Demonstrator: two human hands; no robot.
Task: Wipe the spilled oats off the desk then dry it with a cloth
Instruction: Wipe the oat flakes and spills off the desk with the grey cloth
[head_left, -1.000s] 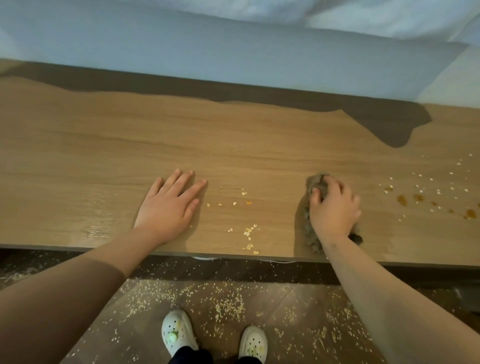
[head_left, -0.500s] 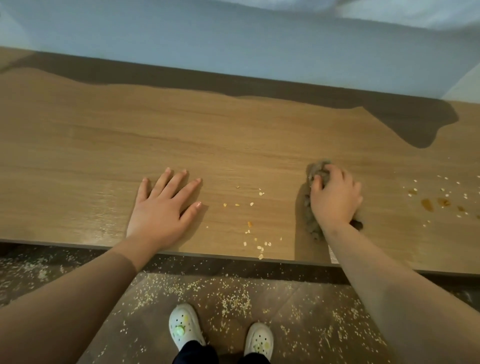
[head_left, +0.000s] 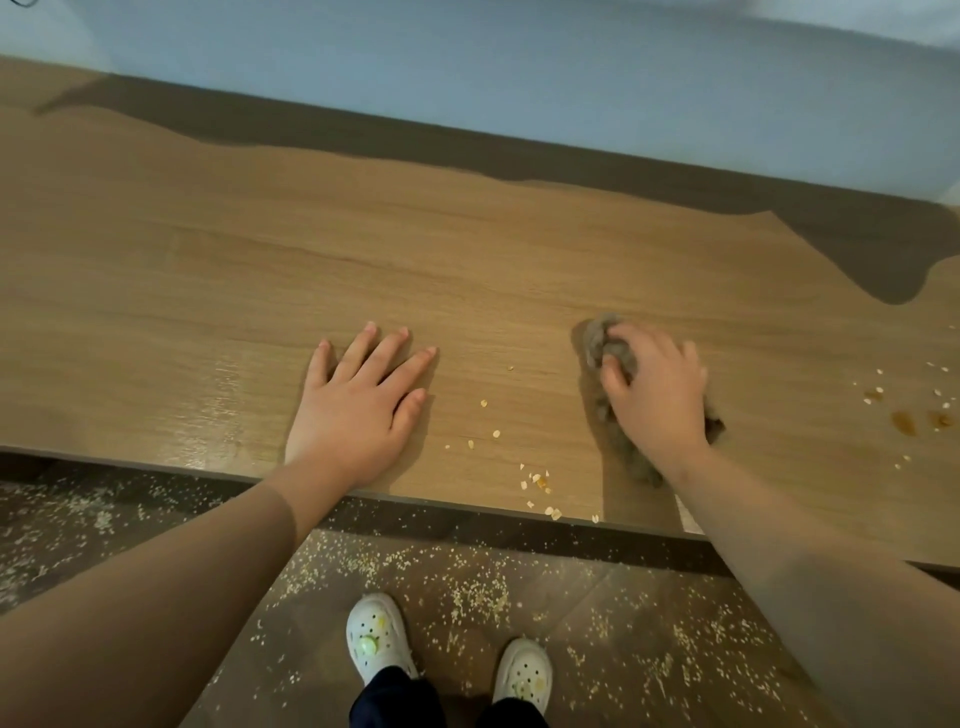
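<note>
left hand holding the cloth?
No. The left hand lies flat and empty on the desk, while the right hand presses the grey cloth.

Light is coming in soft and fairly dim, warm on the desk (head_left: 218, 270), cooler on the wall (head_left: 467, 67) behind it. I am seeing a broad dark shadow running along the desk's far edge and bulging out toward the far right. A glossy sheen is showing on the near-left desk surface beside the left hand (head_left: 358, 410). The right hand (head_left: 657, 395) and its cloth (head_left: 597, 338) are casting a short shadow to their left. Wide-angle distortion is bowing the desk edges and stretching both forearms at the bottom corners. Fine detail is looking slightly soft; the oats on the floor (head_left: 649, 670) are smearing into specks.
</note>
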